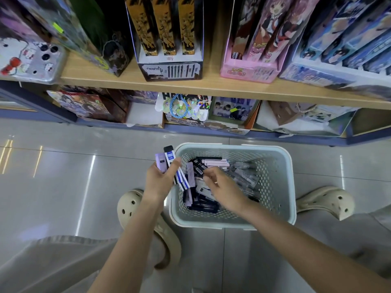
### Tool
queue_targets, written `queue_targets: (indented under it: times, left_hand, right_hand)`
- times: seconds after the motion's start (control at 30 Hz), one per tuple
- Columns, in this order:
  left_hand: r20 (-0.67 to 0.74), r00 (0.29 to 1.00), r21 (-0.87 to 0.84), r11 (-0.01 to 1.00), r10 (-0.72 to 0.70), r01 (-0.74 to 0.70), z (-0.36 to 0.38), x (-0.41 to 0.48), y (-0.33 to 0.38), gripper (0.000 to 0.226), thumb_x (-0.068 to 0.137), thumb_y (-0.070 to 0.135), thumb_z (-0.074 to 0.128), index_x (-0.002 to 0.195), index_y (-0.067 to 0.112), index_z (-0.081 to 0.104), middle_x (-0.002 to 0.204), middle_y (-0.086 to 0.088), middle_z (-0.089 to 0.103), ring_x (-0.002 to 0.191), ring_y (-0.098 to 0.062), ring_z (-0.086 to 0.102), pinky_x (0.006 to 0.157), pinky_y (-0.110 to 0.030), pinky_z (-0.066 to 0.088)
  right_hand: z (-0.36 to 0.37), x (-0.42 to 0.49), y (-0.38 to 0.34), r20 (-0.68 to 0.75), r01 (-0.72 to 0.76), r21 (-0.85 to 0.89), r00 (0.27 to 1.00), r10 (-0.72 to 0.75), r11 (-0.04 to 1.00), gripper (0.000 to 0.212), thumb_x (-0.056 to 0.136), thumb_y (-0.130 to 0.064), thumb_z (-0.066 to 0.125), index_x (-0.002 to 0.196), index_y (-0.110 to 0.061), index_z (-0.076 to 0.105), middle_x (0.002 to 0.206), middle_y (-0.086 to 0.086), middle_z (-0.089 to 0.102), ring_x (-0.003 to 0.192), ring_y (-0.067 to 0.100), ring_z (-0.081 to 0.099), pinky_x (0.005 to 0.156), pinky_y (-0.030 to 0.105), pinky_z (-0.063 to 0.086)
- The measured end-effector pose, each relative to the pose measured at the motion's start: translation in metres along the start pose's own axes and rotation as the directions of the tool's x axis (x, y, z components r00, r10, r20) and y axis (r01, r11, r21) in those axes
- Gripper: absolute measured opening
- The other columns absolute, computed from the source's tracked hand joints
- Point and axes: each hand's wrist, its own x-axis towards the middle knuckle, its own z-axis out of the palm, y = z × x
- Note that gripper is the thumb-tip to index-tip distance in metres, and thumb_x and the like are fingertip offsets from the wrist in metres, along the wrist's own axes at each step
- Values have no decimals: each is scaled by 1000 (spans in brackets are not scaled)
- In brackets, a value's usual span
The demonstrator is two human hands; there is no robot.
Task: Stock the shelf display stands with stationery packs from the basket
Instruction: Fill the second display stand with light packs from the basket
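Lower centre of frame: gathering step. Left hand [157,183] grips fanned slim packs [169,158] at basket [273,187] rim; right hand [223,188] pinches another pack [198,169] in pile inside. Next, likely: lift it, carry bundle to display stands [170,69] on upper shelf [211,89]

Print on packs [213,162] illegibly small.
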Motion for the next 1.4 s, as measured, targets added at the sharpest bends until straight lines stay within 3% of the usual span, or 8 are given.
queue_targets:
  times: [0.2, 0.43, 0.6, 0.73, 0.9, 0.97, 1.2, 1.4]
  left_hand:
    - [-95, 995, 51, 998, 35, -31, -13, 17, -8, 28, 91, 26, 63, 72, 11, 50, 66, -9, 40, 60, -19, 33, 53, -29, 27]
    - [-112, 994, 1, 1000, 2, -2, -13, 17, -14, 24, 91, 26, 62, 76, 12, 51, 69, -8, 41, 60, -16, 35, 54, -29, 30]
    - [-92, 996, -14, 1000, -14, 13, -9, 17, -13, 23, 91, 29, 61, 81, 11, 52, 74, -10, 44, 69, -18, 39, 59, -29, 34]
    - [-109, 993, -14, 999, -43, 41, -7, 15, -10, 28, 93, 30, 58, 73, 11, 51, 69, -10, 47, 66, -19, 41, 59, -29, 37]
    - [-123, 990, -34, 997, -67, 64, -6, 10, -7, 30, 95, 28, 55, 68, 15, 52, 60, 2, 52, 54, -11, 47, 43, -15, 40]
    - [-107, 991, -69, 995, -77, 70, -7, 9, -6, 30, 96, 26, 54, 68, 15, 52, 60, 4, 55, 55, -11, 50, 48, -20, 42]
    - [-24, 997, -103, 992, -72, 69, 2, 3, -3, 25, 93, 4, 52, 69, 11, 54, 47, 2, 56, 41, -9, 53, 50, -23, 48]
    - [107, 994, -165, 986, -2, 19, 14, -14, 1, 23, 89, 14, 64, 70, 11, 53, 45, 3, 47, 39, -10, 40, 43, -20, 38]
  right_hand:
    - [39, 24, 11, 125, -193, 46, 975, 186, 980, 49, 97, -17, 52, 138, -2, 32, 138, 14, 47, 118, 29, 53, 99, 35, 42]
    - [63, 60, 11, 69, -353, 38, 934, 350, 935, 54, 96, -30, 53, 138, -1, 37, 138, 15, 42, 120, 30, 49, 97, 34, 40]
    - [67, 64, 20, 63, -361, -68, 929, 365, 930, 38, 94, -34, 56, 116, -2, 52, 118, 17, 57, 100, 29, 59, 77, 31, 44]
    - [65, 63, 22, 67, -360, -129, 927, 370, 924, 34, 99, -26, 47, 121, -1, 49, 118, 17, 58, 100, 29, 59, 74, 30, 42]
    - [61, 66, 21, 75, -396, -1, 916, 395, 918, 35, 102, -17, 33, 132, 2, 36, 115, 21, 59, 82, 26, 57, 64, 30, 42]
    - [56, 67, 23, 84, -398, 49, 916, 393, 916, 31, 102, -13, 31, 128, 4, 35, 98, 15, 56, 67, 20, 51, 55, 28, 38]
    - [27, 34, 15, 66, -181, 94, 982, 175, 979, 14, 103, -21, 33, 107, -9, 40, 67, 7, 44, 49, 17, 33, 44, 28, 26]
    - [1, -9, -10, -43, 138, 25, 990, -137, 990, 24, 100, -27, 41, 120, -13, 43, 78, 16, 56, 67, 35, 54, 58, 45, 43]
